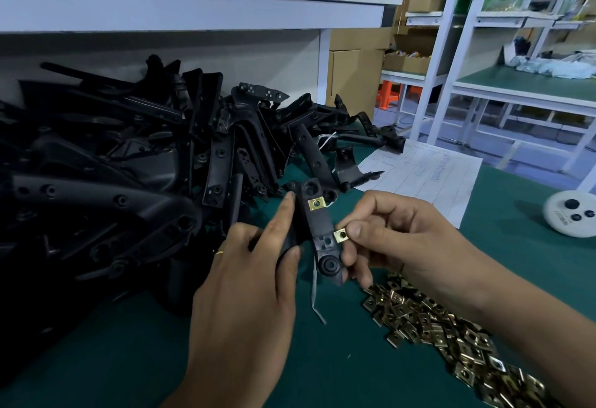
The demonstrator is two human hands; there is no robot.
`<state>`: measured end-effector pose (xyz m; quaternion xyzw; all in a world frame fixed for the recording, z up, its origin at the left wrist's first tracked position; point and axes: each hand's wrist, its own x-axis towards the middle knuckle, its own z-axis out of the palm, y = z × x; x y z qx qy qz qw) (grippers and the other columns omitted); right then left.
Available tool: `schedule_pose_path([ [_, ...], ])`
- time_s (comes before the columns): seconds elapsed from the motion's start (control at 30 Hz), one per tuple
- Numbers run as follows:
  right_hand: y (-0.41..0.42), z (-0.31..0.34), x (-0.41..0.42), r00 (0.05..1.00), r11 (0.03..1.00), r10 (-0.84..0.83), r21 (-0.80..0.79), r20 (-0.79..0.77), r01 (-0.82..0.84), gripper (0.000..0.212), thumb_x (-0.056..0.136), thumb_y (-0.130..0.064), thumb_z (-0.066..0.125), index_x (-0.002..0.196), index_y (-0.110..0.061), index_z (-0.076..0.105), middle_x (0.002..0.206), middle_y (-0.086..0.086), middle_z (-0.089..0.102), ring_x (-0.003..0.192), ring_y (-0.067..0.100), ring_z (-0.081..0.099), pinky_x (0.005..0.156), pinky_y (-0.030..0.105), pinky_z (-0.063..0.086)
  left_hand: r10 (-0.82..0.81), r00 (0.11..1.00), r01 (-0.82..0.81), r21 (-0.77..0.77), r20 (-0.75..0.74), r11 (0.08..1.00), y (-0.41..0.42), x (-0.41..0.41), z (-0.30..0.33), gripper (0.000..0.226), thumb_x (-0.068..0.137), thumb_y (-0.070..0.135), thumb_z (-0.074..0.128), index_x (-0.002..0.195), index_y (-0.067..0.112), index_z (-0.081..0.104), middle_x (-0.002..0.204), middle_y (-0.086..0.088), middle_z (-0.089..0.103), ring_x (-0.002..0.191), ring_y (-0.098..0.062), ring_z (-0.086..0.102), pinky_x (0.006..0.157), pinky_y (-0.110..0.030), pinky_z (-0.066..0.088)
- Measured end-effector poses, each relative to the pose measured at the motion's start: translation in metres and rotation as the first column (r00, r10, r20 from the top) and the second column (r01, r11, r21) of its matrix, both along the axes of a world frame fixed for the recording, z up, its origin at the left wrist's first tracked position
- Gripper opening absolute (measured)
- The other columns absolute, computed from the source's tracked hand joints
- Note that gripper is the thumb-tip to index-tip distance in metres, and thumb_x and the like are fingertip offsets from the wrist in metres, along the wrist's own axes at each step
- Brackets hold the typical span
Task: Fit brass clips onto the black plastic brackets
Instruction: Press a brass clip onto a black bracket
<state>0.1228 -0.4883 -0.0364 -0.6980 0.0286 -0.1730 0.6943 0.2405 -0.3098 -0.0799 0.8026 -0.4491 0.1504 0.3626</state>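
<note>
My left hand [258,265] grips a black plastic bracket [317,227] upright above the green mat, index finger along its left edge and thumb across its lower part. One brass clip [315,204] sits fitted near the bracket's upper end. My right hand [396,240] pinches a second brass clip [340,235] between thumb and index finger, touching the bracket's right edge beside a recessed seat. A round boss marks the bracket's lower end.
A large heap of black brackets [135,175] covers the mat's left and back. Several loose brass clips [451,336] lie in a pile at the right front. A paper sheet [425,178] and a white round device [571,214] lie at the right.
</note>
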Motion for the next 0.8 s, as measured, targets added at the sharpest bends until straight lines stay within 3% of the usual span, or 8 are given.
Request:
schedule_pose_path([
  [0.13,0.0001,-0.0041,0.0022,1.0,1.0,0.013,0.013,0.006,-0.013,0.019,0.098,-0.011,0.063,0.096,0.008,0.061,0.078,0.017,0.07,0.066,0.027,0.07,0.06,0.026,0.055,0.002,1.0,-0.001,-0.005,0.005,1.0,-0.0004,0.0009,0.0,0.056,0.092,0.067,0.019,0.136,0.082,-0.013,0.106,0.025,0.036,0.091,-0.001,0.051,0.068,-0.029,0.052],
  [0.37,0.0006,-0.0039,0.0019,1.0,1.0,0.012,0.025,0.01,-0.012,0.019,0.098,-0.011,0.063,0.096,0.008,0.061,0.078,0.017,0.069,0.064,0.024,0.07,0.062,0.026,0.055,-0.006,1.0,0.006,-0.014,-0.022,1.0,-0.001,0.0024,-0.0016,0.058,0.092,0.067,0.019,0.143,0.079,-0.006,0.107,0.027,0.036,0.09,0.001,0.051,0.064,-0.017,0.041],
  [0.5,0.0007,-0.0019,0.0008,1.0,1.0,0.016,0.016,0.016,-0.016,0.01,0.099,-0.009,0.061,0.094,-0.001,0.065,0.078,0.017,0.069,0.064,0.022,0.07,0.062,0.026,0.055,-0.014,0.999,0.014,-0.001,-0.034,1.0,-0.0012,0.002,-0.001,0.059,0.092,0.066,0.017,0.145,0.076,-0.008,0.107,0.026,0.036,0.092,-0.001,0.051,0.066,-0.023,0.047],
  [0.8,0.0018,-0.0028,0.0,0.999,0.999,0.046,0.01,0.019,-0.046,0.01,0.1,-0.006,0.061,0.096,0.002,0.064,0.077,0.018,0.067,0.065,0.022,0.069,0.06,0.022,0.053,-0.042,0.999,0.041,0.041,0.019,0.998,0.0006,0.0005,0.0,0.06,0.097,0.06,0.02,0.14,0.076,-0.018,0.107,0.021,0.037,0.097,-0.006,0.049,0.069,-0.034,0.053],
])
